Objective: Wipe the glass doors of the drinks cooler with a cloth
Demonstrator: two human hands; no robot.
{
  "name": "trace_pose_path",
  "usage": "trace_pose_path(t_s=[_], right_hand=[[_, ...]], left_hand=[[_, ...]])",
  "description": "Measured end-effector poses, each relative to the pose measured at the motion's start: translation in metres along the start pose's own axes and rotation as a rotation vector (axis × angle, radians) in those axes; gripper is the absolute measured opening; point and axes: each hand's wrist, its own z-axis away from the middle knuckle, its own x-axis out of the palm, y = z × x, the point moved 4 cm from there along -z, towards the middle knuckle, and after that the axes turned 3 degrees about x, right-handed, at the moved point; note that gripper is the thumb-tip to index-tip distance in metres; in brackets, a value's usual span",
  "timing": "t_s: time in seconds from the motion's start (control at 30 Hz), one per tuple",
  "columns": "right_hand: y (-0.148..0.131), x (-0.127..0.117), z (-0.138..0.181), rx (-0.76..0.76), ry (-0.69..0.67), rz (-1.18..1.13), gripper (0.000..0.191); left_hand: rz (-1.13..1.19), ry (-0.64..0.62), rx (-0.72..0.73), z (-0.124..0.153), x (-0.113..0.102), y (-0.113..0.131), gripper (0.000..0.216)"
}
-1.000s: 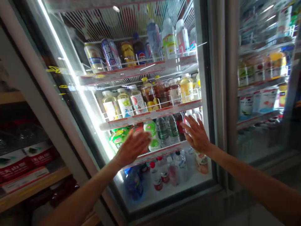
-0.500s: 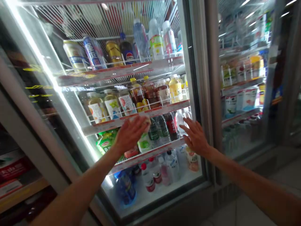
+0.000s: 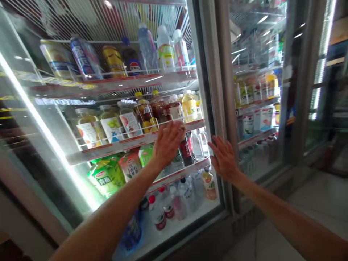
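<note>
My left hand (image 3: 169, 144) is raised in front of the glass cooler door, its fingers extended and close together. A small pale patch shows by its fingertips; whether it is a cloth or a reflection I cannot tell. Behind that hand, a dark bottle with a red label (image 3: 186, 151) is partly hidden. My right hand (image 3: 223, 159) has its fingers spread, with nothing visible in it. It overlaps the metal door frame (image 3: 221, 90) at the door's right side. Whether either palm touches the surface is unclear.
Behind the glass, shelves hold cans (image 3: 84, 58), juice bottles (image 3: 110, 123) and green drink pouches (image 3: 107, 175). Red-capped bottles (image 3: 157, 213) stand at the bottom. A second cooler door (image 3: 258, 141) is to the right, above a tiled floor (image 3: 274, 232).
The view has shifted right, bringing more of the second cooler into sight. My left hand has moved right across the door, closer to my right hand, which is now over the frame.
</note>
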Motion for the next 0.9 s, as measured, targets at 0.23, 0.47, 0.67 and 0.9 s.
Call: trace_pose_path(t_s=[0.23,0.47,0.67,0.9], right_hand=[[0.035,-0.026,0.009,0.0,0.036,0.057,0.054],[0.052,-0.044,0.008,0.015,0.057,0.079,0.054],[0.058,-0.052,0.004,0.083,0.083,0.088,0.053],[0.031,-0.038,-0.008,0.037,0.052,0.041,0.051]], left_hand=[[0.172,-0.132,0.322,-0.051,0.034,0.049,0.049],[0.301,-0.177,0.574,-0.06,0.05,0.103,0.038],[0.203,-0.095,0.265,-0.074,0.044,0.063,0.05],[0.208,-0.193,0.515,-0.052,0.025,0.038,0.055]])
